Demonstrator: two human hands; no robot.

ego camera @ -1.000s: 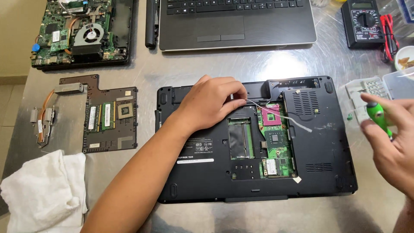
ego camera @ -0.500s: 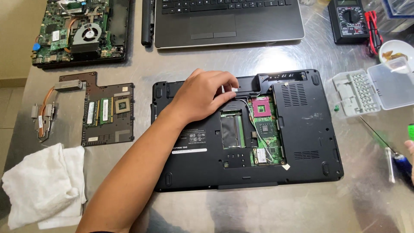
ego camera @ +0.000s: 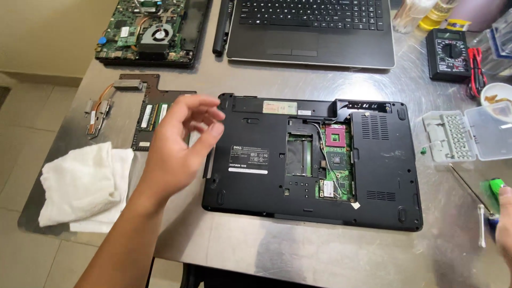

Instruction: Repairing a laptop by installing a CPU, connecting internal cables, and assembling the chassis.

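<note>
The left hand (ego camera: 178, 144) is hovering with fingers loosely spread, its grip empty, just left of the upturned black laptop base (ego camera: 256, 160) lying mid-counter (ego camera: 330, 256) (its hatch open). The right hand (ego camera: 502, 213), half cropped, is touching a green-handled screwdriver (ego camera: 493, 189); its grip is unclear.
</note>
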